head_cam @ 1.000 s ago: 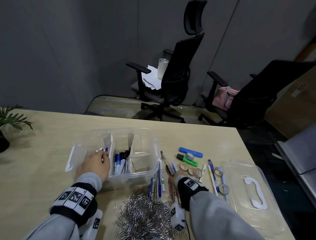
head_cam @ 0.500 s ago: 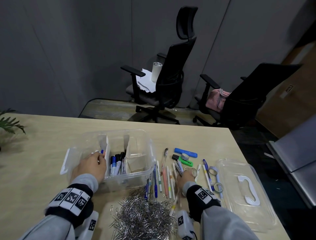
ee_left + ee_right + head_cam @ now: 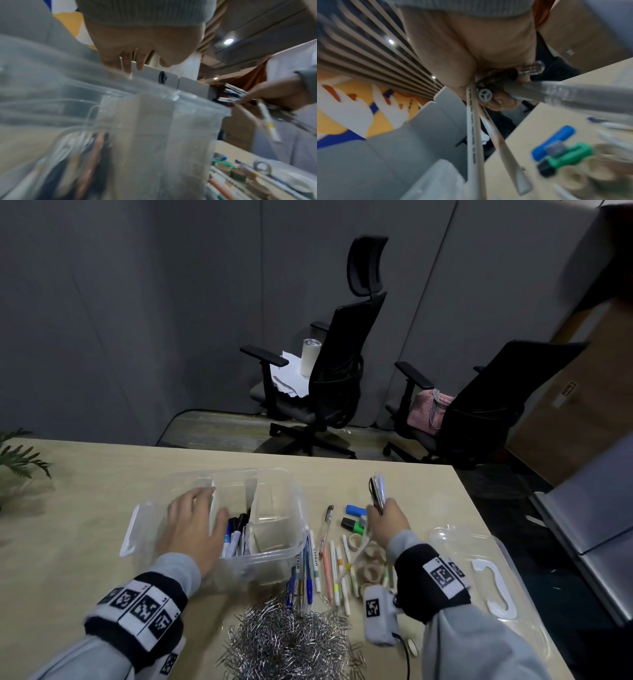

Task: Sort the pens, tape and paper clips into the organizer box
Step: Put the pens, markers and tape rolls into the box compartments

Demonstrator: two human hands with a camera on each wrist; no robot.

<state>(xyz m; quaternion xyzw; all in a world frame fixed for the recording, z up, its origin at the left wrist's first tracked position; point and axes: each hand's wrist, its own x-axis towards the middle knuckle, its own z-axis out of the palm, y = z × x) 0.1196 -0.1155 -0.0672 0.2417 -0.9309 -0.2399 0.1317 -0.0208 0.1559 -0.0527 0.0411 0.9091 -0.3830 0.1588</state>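
Observation:
The clear organizer box (image 3: pixel 278 556) stands on the table with several markers (image 3: pixel 236 534) in its middle compartment. My left hand (image 3: pixel 197 517) hovers over the left compartment, fingers spread and straight; in the left wrist view its fingertips (image 3: pixel 127 67) touch the box rim (image 3: pixel 197 97). My right hand (image 3: pixel 387 518) is raised to the right of the box and grips a bunch of pens (image 3: pixel 377 491), also seen in the right wrist view as the held pens (image 3: pixel 473 128). More pens (image 3: pixel 329 566), tape rolls (image 3: pixel 370 565) and a heap of paper clips (image 3: pixel 291 642) lie on the table.
A blue highlighter (image 3: pixel 356 510) and a green one (image 3: pixel 356 525) lie just under the right hand. The clear box lid (image 3: pixel 486 577) rests at the table's right edge. A plant (image 3: pixel 20 460) stands at far left. Two office chairs stand beyond the table.
My right hand has closed on a bunch of pens and lifted them off the table. My left hand, earlier curled at the left compartment, has spread its fingers over the box.

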